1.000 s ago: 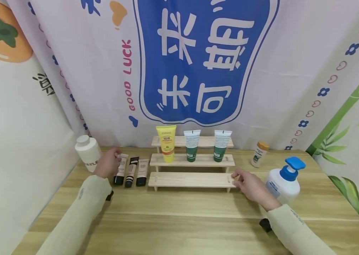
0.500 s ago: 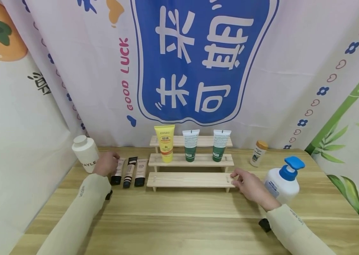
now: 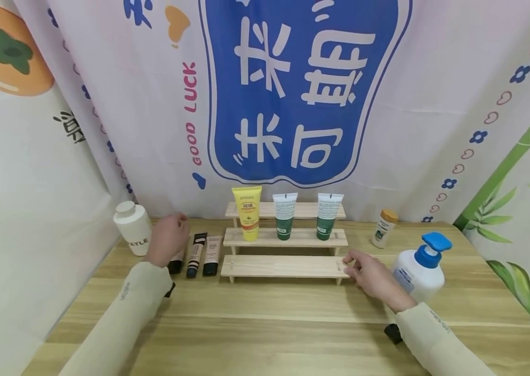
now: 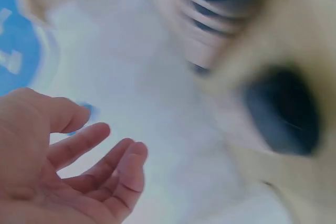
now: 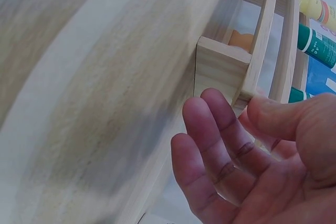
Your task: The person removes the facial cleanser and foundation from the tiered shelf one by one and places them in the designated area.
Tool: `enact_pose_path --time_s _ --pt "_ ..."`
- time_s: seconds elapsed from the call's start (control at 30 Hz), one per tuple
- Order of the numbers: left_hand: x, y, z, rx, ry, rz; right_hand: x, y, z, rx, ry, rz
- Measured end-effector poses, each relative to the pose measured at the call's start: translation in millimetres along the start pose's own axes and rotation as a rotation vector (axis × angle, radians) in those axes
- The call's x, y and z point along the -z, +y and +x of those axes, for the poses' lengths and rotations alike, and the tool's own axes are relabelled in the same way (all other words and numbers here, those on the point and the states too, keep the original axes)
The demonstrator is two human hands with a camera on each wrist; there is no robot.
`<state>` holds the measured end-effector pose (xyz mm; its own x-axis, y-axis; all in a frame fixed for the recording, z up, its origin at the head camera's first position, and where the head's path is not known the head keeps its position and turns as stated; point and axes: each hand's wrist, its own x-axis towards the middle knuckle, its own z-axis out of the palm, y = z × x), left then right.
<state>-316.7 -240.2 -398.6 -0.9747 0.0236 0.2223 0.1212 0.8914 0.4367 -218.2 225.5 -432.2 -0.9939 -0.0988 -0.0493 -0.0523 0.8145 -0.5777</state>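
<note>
My left hand [image 3: 170,236] hovers over the leftmost of three BB-cream tubes [image 3: 196,255] that lie side by side on the wooden table [image 3: 269,324]; it hides most of that tube. In the blurred left wrist view its palm [image 4: 79,177] is bare, with relaxed fingers that hold nothing. My right hand [image 3: 365,269] rests at the right end of the lowest step of a three-step wooden rack [image 3: 284,265]. Its fingertips [image 5: 210,108] lie against the rack's end post, and it holds nothing.
A yellow tube [image 3: 246,213] and two green tubes [image 3: 284,216] stand on the rack's middle step. A white bottle [image 3: 133,228] stands left of my left hand. A blue-capped pump bottle [image 3: 420,269] and a small orange-capped bottle [image 3: 383,228] stand at the right. Printed cloth hangs behind.
My left hand has shifted a little right and up, from beside the white bottle to over the leftmost tube. The right hand has stayed at the rack's end.
</note>
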Motion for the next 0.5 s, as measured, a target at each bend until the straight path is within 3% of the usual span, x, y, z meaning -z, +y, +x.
enact_pose_path --time_s 0.13,0.23,0.33,0.4,0.5 --pt "9.8 41.2 -6.5 -0.155 0.129 -0.088 0 1 0 -0.003 -0.002 0.006" --pt "15.3 69.1 -11.7 -0.346 0.247 -0.135 0 1 -1 -0.011 -0.006 0.016" --pt "18.0 91.7 -15.9 -0.509 0.323 -0.166 -1 1 -1 -0.010 -0.008 0.020" --pt "18.4 103.2 -17.8 -0.566 0.346 -0.183 -1 1 -1 -0.009 -0.005 0.021" --pt "16.4 114.2 -18.3 -0.577 0.363 -0.216 -1 0 -2 -0.002 0.000 0.019"
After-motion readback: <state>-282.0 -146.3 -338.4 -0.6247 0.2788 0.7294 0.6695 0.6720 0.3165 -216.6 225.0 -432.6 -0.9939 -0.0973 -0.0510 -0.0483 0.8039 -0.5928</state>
